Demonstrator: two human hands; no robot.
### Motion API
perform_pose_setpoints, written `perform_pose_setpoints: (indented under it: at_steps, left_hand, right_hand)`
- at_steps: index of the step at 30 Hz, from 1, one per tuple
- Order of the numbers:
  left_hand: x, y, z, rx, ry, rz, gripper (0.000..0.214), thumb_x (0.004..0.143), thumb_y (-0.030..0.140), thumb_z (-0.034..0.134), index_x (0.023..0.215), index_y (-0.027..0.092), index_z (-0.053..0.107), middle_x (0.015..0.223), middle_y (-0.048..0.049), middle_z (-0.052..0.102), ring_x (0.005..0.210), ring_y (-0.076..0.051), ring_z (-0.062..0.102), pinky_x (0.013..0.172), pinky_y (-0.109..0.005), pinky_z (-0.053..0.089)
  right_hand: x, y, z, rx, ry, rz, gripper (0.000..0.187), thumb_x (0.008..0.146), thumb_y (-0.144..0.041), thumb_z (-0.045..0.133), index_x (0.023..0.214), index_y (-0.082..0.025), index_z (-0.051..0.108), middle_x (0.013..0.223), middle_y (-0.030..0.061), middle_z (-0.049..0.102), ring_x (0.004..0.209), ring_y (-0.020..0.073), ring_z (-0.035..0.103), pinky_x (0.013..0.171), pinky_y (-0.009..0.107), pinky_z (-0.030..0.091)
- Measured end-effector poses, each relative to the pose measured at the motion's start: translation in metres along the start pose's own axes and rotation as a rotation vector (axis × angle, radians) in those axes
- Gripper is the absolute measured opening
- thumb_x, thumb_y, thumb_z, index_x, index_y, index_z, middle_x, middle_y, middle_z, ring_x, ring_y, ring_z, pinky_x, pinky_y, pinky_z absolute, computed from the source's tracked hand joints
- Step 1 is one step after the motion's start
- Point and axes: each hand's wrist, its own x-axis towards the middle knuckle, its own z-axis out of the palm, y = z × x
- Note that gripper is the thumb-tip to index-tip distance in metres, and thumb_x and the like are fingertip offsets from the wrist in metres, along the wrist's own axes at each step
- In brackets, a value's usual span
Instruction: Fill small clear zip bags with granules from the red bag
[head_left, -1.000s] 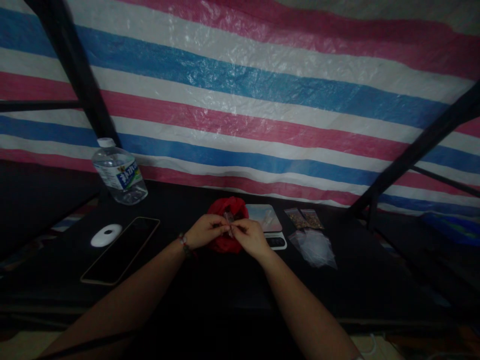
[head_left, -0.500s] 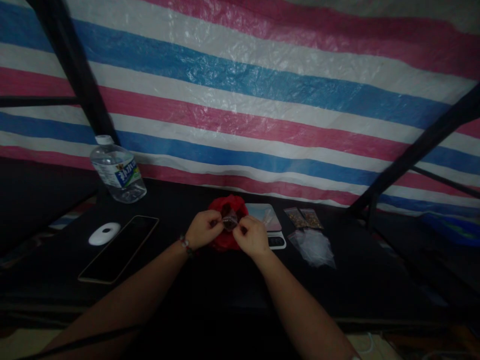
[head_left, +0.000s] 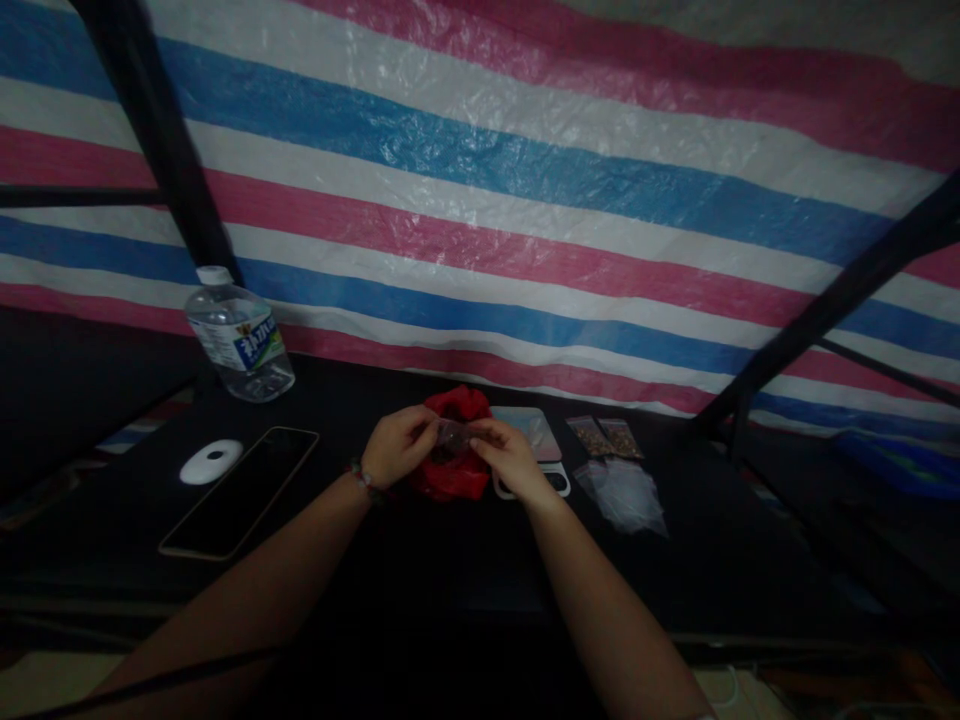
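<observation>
Between my two hands is a small clear plastic bag (head_left: 453, 437), held over a red plastic bag (head_left: 463, 484). My left hand (head_left: 399, 446) is closed, pinching the clear bag's left edge. On its right edge the fingers of my right hand (head_left: 510, 458) are pinched shut. The red bag stands open under them, with dark contents that are hard to make out. Just behind my right hand lies a small kitchen scale (head_left: 547, 445), partly covered by that hand.
Right of the scale lie two filled small bags (head_left: 604, 438) and a pile of clear bags (head_left: 624, 496). To the left are a phone (head_left: 240, 492), a white round device (head_left: 211, 462) and a large plastic bottle (head_left: 241, 340). Striped sheeting (head_left: 480, 260) hangs behind the black table (head_left: 720, 560).
The clear bag is now stretched more level between my hands. My left hand has shifted slightly left, and my right fingers lie straighter along the bag's edge. The view has shifted slightly.
</observation>
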Motion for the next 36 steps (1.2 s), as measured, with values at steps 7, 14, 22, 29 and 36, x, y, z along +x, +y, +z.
perform_pose_setpoints:
  at_steps: [7,14,22,29,36]
  left_hand:
    - [0.007,-0.014,0.001,0.085,0.097,0.0,0.029,0.087,0.035,0.047,0.087,0.017,0.071,0.123,-0.0101,0.059,0.112,-0.024,0.054,0.099,-0.039,0.042]
    - [0.009,-0.019,0.008,0.077,-0.118,0.011,0.03,0.082,0.031,0.051,0.1,0.017,0.071,0.106,-0.0081,0.068,0.099,-0.021,0.062,0.094,-0.035,0.048]
    - [0.009,-0.023,0.008,0.048,0.118,-0.106,0.041,0.073,0.015,0.044,0.107,0.017,0.067,0.112,-0.0062,0.066,0.103,-0.02,0.061,0.097,-0.034,0.048]
    - [0.006,-0.019,0.009,-0.013,0.114,-0.061,0.044,0.073,0.014,0.041,0.109,0.018,0.067,0.113,-0.0052,0.066,0.105,-0.02,0.06,0.099,-0.035,0.047]
    - [0.005,-0.015,0.008,-0.048,0.08,-0.006,0.046,0.073,0.013,0.042,0.112,0.017,0.065,0.116,-0.0072,0.064,0.106,-0.019,0.059,0.098,-0.035,0.047]
  right_hand:
    - [0.002,0.002,-0.005,0.08,0.297,0.163,0.028,0.079,-0.043,0.055,0.095,-0.02,0.056,0.088,0.0025,0.061,0.072,0.0157,0.06,0.05,0.025,0.055]
    - [0.003,0.0,-0.004,0.026,0.344,0.093,0.028,0.081,-0.044,0.051,0.098,-0.021,0.051,0.103,0.0059,0.06,0.084,0.0181,0.064,0.062,0.03,0.059]
    - [0.006,0.001,-0.01,-0.103,0.324,-0.06,0.024,0.074,-0.029,0.062,0.096,-0.018,0.063,0.097,0.0067,0.069,0.089,0.0196,0.066,0.082,0.033,0.053]
    - [0.003,-0.004,-0.012,-0.363,0.404,-0.117,0.023,0.078,-0.033,0.061,0.095,-0.02,0.071,0.098,0.0071,0.07,0.091,0.0204,0.064,0.082,0.033,0.052]
    - [0.01,-0.011,-0.013,-0.497,0.245,-0.089,0.018,0.08,-0.03,0.059,0.086,-0.021,0.074,0.084,0.0052,0.071,0.08,0.0198,0.065,0.075,0.032,0.049]
